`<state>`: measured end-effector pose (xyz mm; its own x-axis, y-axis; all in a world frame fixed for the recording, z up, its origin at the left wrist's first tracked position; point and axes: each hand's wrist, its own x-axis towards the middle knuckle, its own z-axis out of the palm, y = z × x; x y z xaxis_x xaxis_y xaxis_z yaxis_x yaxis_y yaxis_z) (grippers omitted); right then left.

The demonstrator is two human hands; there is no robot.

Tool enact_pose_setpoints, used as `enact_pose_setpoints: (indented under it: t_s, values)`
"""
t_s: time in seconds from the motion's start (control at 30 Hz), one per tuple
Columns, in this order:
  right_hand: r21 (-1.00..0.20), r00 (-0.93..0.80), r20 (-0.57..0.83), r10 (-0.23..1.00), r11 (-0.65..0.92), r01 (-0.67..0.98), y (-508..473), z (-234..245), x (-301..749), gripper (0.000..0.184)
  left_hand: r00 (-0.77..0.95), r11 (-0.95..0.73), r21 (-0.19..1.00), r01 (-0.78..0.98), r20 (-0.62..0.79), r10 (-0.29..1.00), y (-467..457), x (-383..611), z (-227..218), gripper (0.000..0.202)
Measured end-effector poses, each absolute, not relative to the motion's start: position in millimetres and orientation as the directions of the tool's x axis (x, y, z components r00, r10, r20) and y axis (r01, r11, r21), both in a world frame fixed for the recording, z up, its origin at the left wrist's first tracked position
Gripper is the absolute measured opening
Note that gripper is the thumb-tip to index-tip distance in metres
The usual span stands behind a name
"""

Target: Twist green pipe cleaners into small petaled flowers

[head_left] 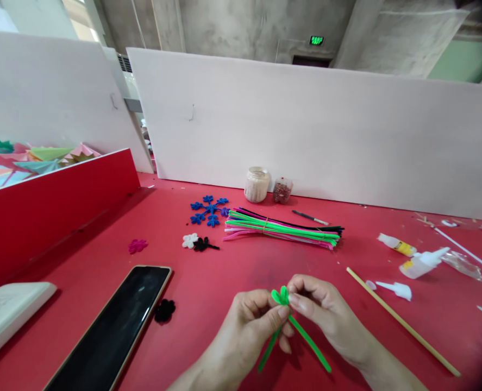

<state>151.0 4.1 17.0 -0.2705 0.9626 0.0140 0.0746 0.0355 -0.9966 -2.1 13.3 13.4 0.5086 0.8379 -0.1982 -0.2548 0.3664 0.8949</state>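
Red tabletop (208, 282), cluttered. At front, left hand (246, 326) and right hand (324, 309) both pinched tight on green pipe cleaner (308, 341) at looped top. Looks light, fuzzy, bendy; best held near bend.

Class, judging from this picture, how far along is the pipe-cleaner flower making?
Done: blue flowers, a white flower and a pink flower lie finished. In hand: left hand and right hand pinch a green pipe cleaner, small loops formed, tails straight. Left: the tied bundle, untouched.
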Motion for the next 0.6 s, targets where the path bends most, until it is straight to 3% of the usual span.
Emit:
enact_pose_setpoints:
  t_s: [0.43, 0.6]
  values:
    - [-0.939, -0.297, -0.226, 0.928, -0.288, -0.186, 0.4, 13.0, 146.6, 0.013, 0.574, 0.341, 0.901, -0.268, -0.135, 0.808, 12.7, -3.1, 12.6, 0.02]
    - [-0.993, -0.265, -0.093, 0.96, -0.108, -0.041, 3.1, 21.5, 150.1, 0.016, 0.585, 0.387, 0.879, -0.278, -0.164, 0.794, 13.3, -2.6, 11.3, 0.019]
